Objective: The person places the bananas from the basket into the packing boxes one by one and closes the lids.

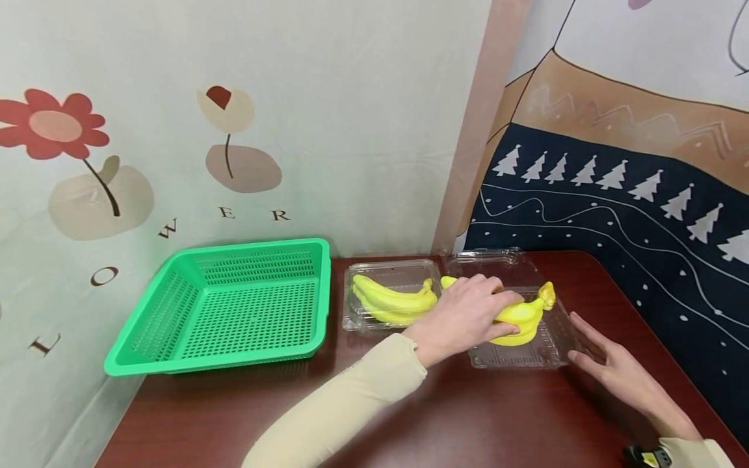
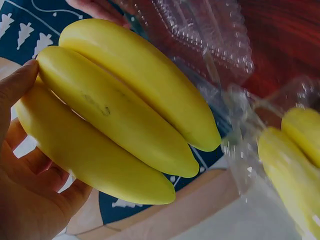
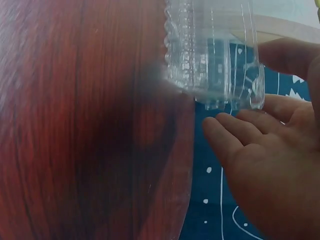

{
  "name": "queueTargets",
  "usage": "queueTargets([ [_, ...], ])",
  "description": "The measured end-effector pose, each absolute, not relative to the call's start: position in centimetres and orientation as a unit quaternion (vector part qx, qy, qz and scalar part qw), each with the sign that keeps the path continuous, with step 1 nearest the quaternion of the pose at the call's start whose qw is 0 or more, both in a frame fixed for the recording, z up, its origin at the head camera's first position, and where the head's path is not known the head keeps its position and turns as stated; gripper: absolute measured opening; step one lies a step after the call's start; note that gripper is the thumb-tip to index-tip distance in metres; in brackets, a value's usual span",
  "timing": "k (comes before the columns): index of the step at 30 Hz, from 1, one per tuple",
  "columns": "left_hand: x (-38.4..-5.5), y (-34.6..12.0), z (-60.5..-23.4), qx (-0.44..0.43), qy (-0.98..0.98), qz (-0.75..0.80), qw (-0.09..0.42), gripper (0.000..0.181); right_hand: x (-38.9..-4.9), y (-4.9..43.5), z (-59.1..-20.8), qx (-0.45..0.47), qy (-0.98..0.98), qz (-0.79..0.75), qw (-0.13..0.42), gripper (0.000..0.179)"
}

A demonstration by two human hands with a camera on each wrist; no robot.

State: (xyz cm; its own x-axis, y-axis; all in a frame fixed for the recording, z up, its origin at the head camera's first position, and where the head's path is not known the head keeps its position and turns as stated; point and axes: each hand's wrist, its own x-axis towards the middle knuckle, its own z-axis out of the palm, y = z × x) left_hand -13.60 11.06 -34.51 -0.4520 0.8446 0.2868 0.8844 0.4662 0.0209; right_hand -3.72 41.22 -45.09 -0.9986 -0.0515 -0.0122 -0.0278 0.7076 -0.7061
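My left hand (image 1: 465, 315) grips a yellow bunch of bananas (image 1: 521, 325) from above. It hangs over an open clear plastic clamshell box (image 1: 509, 359), whose lid (image 1: 486, 258) lies folded back toward the wall. Three bananas of that bunch (image 2: 117, 110) show side by side in the left wrist view, with the thumb and fingers at one end. At the box's right side is my right hand (image 1: 623, 374), its fingers extended. Seen from the right wrist, the thumb and fingertips (image 3: 220, 131) lie right by the clear box wall (image 3: 215, 65).
Left of the open box stands another clear box (image 1: 351, 318) with a banana bunch (image 1: 392, 302) inside. A green perforated basket (image 1: 210, 367) sits farther left on the dark red table (image 1: 468, 416). Printed cloth walls (image 1: 363, 162) rise behind and at the right.
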Motion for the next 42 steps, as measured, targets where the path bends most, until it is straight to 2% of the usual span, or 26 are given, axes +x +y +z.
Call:
queueTargets([
  [17,-12.7,15.7,-36.7,-0.496,-0.861,-0.044,0.105,0.049,-3.2,42.0,-45.2,-0.038,0.921,-0.385,0.029,0.072],
  [28,-12.9,17.0,-38.6,-0.47,-0.877,-0.033,0.089,0.047,-3.1,42.2,-45.4,-0.065,0.92,-0.387,0.003,0.069],
  [42,-13.6,17.9,-40.7,-0.452,-0.888,-0.032,0.078,0.048,-3.1,42.2,-45.3,-0.066,0.92,-0.386,0.009,0.069],
])
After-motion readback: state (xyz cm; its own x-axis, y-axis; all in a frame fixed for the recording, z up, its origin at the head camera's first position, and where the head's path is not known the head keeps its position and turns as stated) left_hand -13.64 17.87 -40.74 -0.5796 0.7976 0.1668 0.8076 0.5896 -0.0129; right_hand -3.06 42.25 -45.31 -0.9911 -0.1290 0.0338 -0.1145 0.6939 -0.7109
